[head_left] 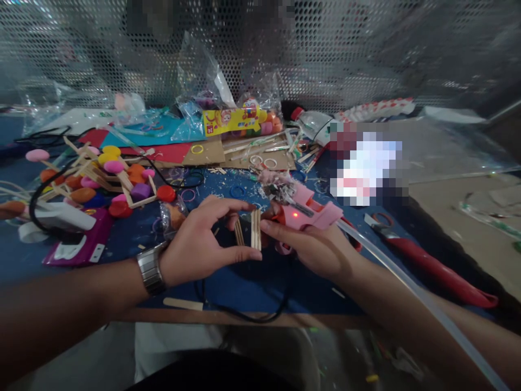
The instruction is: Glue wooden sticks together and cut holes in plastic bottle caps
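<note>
Between the thumb and fingers of my left hand [199,236] are short stacks of wooden craft sticks [255,230], standing close together above the blue table. A watch with a metal band is on that wrist. My right hand [313,244] is wrapped round a pink hot glue gun [303,209] with a small red light lit on its side. A long clear glue stick [391,266] runs out of its back end over my right forearm. The right fingertips come up close to the craft sticks; whether they touch them I cannot tell.
Coloured caps joined with sticks [109,176] lie at the left by a purple packet [79,244]. Red-handled pliers or cutters [439,269] lie at the right. Behind are a yellow packet [232,120], a plastic bottle [313,125] and a blurred bright screen [366,165]. A black cable loops near the front edge.
</note>
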Demonstrator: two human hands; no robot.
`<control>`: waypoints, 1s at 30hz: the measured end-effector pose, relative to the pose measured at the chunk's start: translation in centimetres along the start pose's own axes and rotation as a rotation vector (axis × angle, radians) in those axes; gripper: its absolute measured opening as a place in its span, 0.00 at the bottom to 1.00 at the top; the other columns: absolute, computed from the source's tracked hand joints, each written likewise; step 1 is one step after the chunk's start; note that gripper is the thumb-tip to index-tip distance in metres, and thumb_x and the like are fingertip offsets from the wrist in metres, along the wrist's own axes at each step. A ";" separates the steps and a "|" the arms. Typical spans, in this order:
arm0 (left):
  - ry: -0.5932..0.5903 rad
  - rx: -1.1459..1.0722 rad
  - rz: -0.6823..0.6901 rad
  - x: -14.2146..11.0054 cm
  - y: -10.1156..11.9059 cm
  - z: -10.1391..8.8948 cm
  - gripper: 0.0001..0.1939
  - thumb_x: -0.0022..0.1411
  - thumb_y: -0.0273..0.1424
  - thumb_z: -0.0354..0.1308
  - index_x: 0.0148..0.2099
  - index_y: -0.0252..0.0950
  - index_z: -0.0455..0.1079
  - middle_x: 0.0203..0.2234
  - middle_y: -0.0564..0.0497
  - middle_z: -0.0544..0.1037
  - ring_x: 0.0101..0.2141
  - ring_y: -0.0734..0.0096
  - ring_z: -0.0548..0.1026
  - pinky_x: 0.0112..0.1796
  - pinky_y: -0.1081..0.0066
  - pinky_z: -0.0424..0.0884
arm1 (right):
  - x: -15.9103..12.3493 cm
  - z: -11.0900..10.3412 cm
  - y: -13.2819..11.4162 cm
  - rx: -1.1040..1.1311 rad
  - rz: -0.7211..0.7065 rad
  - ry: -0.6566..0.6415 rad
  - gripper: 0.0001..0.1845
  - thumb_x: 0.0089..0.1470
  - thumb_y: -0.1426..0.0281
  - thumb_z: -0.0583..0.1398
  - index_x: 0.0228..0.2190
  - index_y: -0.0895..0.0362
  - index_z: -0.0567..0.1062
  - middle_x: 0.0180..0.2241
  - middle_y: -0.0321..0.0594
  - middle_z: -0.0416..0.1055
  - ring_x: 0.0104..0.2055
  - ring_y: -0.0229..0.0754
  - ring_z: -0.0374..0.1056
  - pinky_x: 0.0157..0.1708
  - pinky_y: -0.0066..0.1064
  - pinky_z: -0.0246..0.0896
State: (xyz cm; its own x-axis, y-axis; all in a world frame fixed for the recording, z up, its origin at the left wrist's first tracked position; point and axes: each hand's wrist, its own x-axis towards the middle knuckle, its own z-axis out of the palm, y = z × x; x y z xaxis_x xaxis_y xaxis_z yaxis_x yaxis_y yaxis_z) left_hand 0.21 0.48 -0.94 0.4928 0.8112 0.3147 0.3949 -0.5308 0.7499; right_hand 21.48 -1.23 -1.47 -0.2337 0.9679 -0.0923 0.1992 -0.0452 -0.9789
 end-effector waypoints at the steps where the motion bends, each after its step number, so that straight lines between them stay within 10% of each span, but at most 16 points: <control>1: -0.003 0.000 0.004 0.0 0.0 0.0 0.31 0.51 0.46 0.74 0.53 0.34 0.74 0.30 0.54 0.73 0.34 0.68 0.72 0.39 0.68 0.68 | 0.0 0.0 0.0 -0.012 0.005 0.013 0.16 0.55 0.55 0.64 0.27 0.55 0.76 0.24 0.37 0.71 0.25 0.38 0.63 0.23 0.30 0.58; 18: 0.025 -0.057 0.080 0.0 -0.2 0.0 0.31 0.49 0.45 0.75 0.52 0.36 0.76 0.26 0.55 0.72 0.29 0.71 0.70 0.35 0.69 0.67 | -0.1 0.3 0.4 0.242 0.093 0.008 0.19 0.46 0.55 0.72 0.28 0.55 0.75 0.23 0.34 0.71 0.24 0.37 0.64 0.21 0.28 0.56; 30: 0.013 -0.147 0.140 0.1 0.0 0.0 0.32 0.48 0.44 0.76 0.54 0.37 0.76 0.30 0.52 0.78 0.30 0.71 0.71 0.35 0.70 0.69 | -0.5 -0.4 0.9 0.333 0.070 -0.192 0.18 0.54 0.54 0.69 0.41 0.52 0.83 0.44 0.42 0.80 0.40 0.43 0.72 0.27 0.27 0.63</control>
State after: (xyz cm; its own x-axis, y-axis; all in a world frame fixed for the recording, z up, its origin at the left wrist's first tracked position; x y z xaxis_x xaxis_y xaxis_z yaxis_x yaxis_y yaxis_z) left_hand 0.25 0.57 -0.85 0.5243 0.7359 0.4284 0.2055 -0.5976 0.7751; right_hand 22.17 -1.65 -2.27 -0.4106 0.8972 -0.1625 -0.0918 -0.2180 -0.9716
